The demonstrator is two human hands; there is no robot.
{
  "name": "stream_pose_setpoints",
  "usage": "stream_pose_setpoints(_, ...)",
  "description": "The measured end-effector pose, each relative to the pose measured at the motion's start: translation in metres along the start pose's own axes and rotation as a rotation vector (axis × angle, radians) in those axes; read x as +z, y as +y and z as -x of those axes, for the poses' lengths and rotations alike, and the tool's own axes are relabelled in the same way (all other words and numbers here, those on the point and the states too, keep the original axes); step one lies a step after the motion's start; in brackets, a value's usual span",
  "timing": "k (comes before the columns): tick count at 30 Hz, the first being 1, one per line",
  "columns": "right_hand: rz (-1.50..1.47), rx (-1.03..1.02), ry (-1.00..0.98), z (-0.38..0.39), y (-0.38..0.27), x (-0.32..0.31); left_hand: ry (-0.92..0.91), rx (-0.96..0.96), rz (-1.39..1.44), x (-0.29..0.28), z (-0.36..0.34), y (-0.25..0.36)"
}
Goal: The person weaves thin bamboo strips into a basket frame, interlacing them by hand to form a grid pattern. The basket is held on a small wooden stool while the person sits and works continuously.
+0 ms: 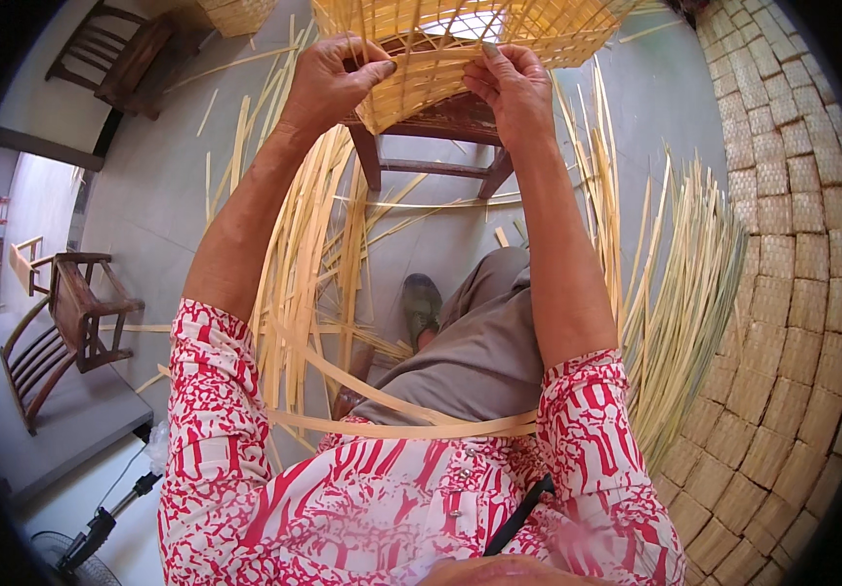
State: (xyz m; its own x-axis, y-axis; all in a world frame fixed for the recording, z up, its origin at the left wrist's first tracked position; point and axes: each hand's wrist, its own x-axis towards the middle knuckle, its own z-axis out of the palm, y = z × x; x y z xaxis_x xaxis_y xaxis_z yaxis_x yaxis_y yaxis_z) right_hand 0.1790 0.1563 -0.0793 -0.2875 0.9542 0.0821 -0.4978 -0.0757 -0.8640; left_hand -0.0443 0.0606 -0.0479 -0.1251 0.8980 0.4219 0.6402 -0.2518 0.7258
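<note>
A partly woven yellow bamboo basket (572, 37) rests on a dark wooden stool (431, 127) in front of me, its loose strips standing up at the far side. My left hand (336, 86) is at the basket's left corner, thumb and fingers pinched on a thin bamboo strip (429, 63) that runs along the near side. Farther right, my right hand (513, 88) pinches the same strip, thumb on top and fingers curled beneath. Part of each hand's grip is hidden by the weave.
Long bamboo strips (289, 264) lie on the floor to the left, and a greenish bundle (689, 293) lies to the right. Stacked woven blocks (772, 254) line the right side. Wooden chairs (79, 303) and a fan (74, 557) are at the left.
</note>
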Motion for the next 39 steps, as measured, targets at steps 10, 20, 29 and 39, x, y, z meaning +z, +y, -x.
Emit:
stream_pose_setpoints(10,-0.029,0.014,-0.016,0.0,0.002,0.007,0.223,0.464,-0.151,0.012,0.043,0.057)
stream_pose_setpoints(20,-0.003,0.053,-0.054,0.012,-0.006,0.011,0.053,0.426,-0.789,0.051,-0.018,0.064)
stream_pose_setpoints(29,0.304,-0.15,-0.063,0.004,-0.001,0.011,-0.013,0.361,-0.73,0.044,-0.025,0.058)
stream_pose_setpoints(39,0.691,-0.437,-0.082,0.01,-0.034,0.031,-0.052,0.432,-0.405,0.034,-0.029,0.054)
